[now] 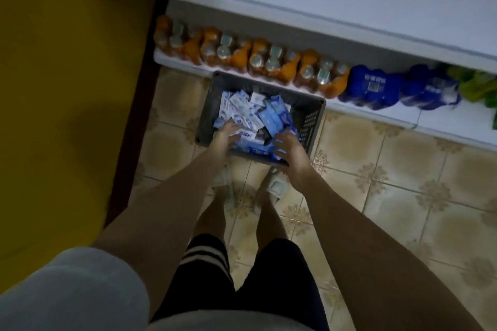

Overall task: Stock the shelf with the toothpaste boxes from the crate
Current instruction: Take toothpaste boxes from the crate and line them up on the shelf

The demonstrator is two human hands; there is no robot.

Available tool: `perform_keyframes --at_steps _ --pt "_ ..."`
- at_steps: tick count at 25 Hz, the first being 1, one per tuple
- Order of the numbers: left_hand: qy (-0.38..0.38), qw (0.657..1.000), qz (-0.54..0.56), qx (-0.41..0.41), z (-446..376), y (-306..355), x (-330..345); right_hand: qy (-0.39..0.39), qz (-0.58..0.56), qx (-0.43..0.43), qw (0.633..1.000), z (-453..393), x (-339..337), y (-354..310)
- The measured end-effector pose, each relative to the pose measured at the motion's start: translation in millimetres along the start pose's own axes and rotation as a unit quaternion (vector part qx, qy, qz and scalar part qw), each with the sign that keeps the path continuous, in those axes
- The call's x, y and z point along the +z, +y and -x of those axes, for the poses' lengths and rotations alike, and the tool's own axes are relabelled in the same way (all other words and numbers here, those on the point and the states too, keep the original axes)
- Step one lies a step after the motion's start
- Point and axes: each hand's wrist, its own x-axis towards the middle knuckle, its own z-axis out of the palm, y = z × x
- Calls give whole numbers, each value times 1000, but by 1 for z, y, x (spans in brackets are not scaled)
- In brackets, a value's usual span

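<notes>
Patterned floor tiles (376, 169) lie beneath a dark crate (309, 118) set against the bottom shelf (376, 113); left hand (226, 137), fingers loosely spread, rests on the toothpaste boxes (250, 113) heaped beyond its fingertips; right hand (289, 150), fingers wide, hovers at the crate's near edge, gripping nothing; orange bottles (258, 58) and blue packs (373, 86) line the shelf beyond.

So there was one dark crate (309, 118) on the floor at about 12 o'clock from the person's feet, with a heap of toothpaste boxes (252, 113) inside, way too jumbled and blurry to count. On the bottom shelf (376, 113): four orange bottle packs (258, 58) from 11 to 12 o'clock, two blue packs (376, 87) at 1, one green pack (476, 83) at 2. Two hands (227, 134), two slippers (275, 185).
</notes>
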Motion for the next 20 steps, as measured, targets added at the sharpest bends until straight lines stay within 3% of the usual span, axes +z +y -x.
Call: perform_keyframes --at_steps 4,9,12,15,20 --pt "56 997 -14 -43 -102 -43 -22 30 35 47 998 -113 -11 33" --pt "82 968 -236 25 -225 -76 -31 115 107 73 985 -246 -24 78" --pt "55 951 -303 39 -285 -96 -22 204 176 67 961 -295 -40 116" --pt "-15 956 -292 18 -313 -117 8 248 196 89 945 -316 -51 142" --pt "-118 944 -305 -30 -337 -159 70 225 131 144 955 -355 -71 153"
